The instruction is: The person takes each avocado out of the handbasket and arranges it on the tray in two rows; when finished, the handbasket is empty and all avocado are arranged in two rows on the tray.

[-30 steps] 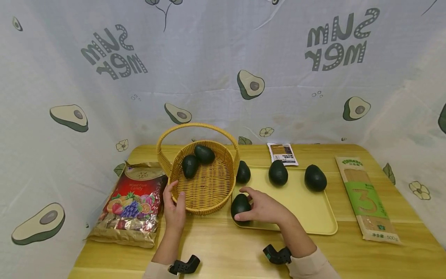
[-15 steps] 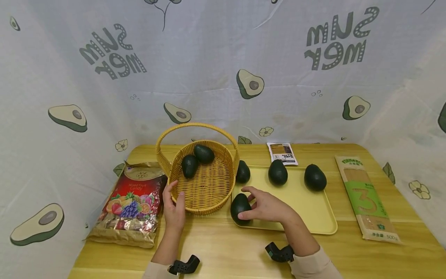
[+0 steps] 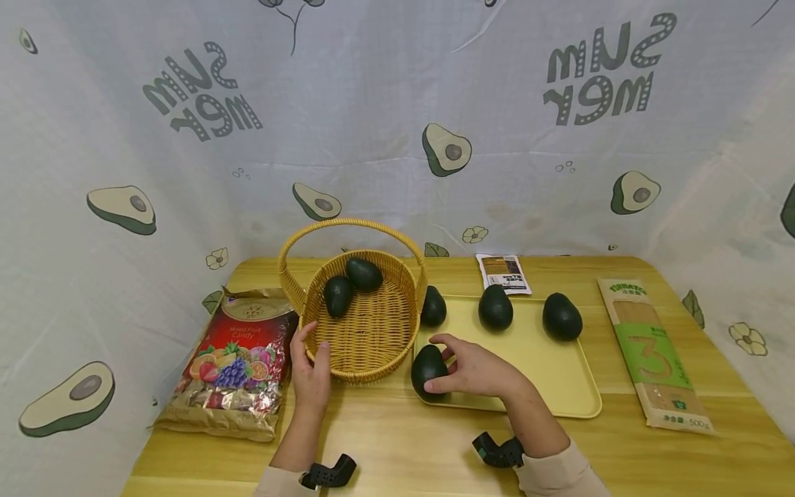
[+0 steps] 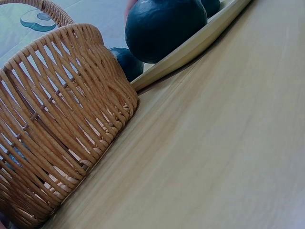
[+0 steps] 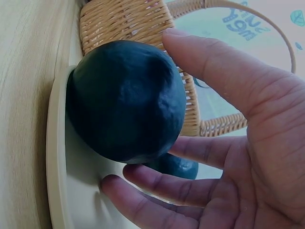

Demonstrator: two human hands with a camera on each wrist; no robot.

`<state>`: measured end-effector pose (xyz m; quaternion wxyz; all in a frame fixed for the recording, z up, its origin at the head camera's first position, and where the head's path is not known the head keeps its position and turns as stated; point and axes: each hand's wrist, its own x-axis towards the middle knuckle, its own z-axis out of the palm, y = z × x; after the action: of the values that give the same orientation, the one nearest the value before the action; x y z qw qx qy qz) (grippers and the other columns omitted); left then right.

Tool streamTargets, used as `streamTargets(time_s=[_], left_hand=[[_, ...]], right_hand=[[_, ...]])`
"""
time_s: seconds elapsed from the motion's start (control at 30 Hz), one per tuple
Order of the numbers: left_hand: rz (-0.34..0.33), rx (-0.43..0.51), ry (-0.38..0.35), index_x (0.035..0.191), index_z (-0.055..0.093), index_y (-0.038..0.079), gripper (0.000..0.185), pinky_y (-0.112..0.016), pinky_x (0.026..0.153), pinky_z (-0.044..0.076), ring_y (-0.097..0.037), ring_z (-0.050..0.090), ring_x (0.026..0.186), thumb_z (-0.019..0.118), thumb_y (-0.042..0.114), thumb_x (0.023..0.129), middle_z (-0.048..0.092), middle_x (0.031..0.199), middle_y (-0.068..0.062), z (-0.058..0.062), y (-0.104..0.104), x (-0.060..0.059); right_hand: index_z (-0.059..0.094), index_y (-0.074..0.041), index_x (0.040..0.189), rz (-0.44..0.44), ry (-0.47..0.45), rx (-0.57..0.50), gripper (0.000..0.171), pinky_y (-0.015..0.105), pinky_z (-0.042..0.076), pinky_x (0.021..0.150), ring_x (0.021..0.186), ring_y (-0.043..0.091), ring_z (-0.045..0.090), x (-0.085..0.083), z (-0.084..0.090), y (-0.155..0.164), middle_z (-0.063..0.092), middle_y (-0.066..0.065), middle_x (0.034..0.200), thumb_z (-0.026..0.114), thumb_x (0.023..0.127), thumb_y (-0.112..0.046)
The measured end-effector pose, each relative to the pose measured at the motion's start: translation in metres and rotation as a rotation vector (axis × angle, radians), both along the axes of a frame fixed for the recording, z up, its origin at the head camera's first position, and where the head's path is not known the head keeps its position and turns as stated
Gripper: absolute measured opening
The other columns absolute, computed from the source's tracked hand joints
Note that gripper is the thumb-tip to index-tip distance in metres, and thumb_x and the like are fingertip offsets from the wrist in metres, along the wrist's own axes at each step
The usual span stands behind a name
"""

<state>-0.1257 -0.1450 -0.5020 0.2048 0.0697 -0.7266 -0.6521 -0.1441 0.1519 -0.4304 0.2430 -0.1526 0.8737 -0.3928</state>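
Observation:
A dark green avocado [image 3: 424, 366] lies at the near left corner of the yellow tray [image 3: 546, 386]. My right hand [image 3: 435, 364] grips it, with the thumb above and the fingers [image 5: 157, 191] curled under its far side. The avocado [image 5: 126, 100] still rests on the tray [image 5: 55, 157]. My left hand [image 3: 310, 343] rests with straight fingers against the near left wall of the wicker basket [image 3: 373, 359], which holds two avocados [image 3: 338, 295] [image 3: 364, 274]. In the left wrist view the basket wall [image 4: 62, 143] and the gripped avocado [image 4: 164, 28] show, but no fingers.
Three more avocados [image 3: 433, 306] [image 3: 495, 307] [image 3: 562, 316] stand along the tray's far side. A candy bag [image 3: 239, 359] lies left of the basket. A small packet [image 3: 503, 273] lies behind the tray, a noodle pack [image 3: 652, 352] to its right. Printed cloth walls surround the table.
Hardly anything: my right forearm has shifted slightly to the right. The avocado stays on the tray and the left hand stays on the basket.

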Motion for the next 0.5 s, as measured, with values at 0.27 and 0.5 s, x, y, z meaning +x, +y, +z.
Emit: streamTargets(time_s=[0.27,0.5], left_hand=[[0.003,-0.002,-0.008,0.143,0.048,0.009,0.041,-0.059,0.123,0.018,-0.03,0.027,0.151,0.052,0.009,0.102,0.039,0.156,-0.012,0.0001,-0.0002,0.0007],[-0.005,0.003,-0.003,0.144,0.047,0.009,0.042,-0.058,0.122,0.02,-0.029,0.029,0.15,0.052,0.009,0.102,0.039,0.156,-0.012,0.0002,-0.0002,0.0005]], right_hand=[[0.044,-0.008,0.15,0.001,-0.002,0.009,0.088,0.035,0.056,0.075,0.098,0.022,0.068,0.0014,0.001,-0.0015,0.065,0.015,0.12,0.086,0.079,-0.038],[0.043,-0.009,0.151,-0.007,-0.008,0.012,0.089,0.036,0.056,0.076,0.098,0.021,0.068,0.0028,0.0025,-0.002,0.065,0.014,0.119,0.087,0.079,-0.037]])
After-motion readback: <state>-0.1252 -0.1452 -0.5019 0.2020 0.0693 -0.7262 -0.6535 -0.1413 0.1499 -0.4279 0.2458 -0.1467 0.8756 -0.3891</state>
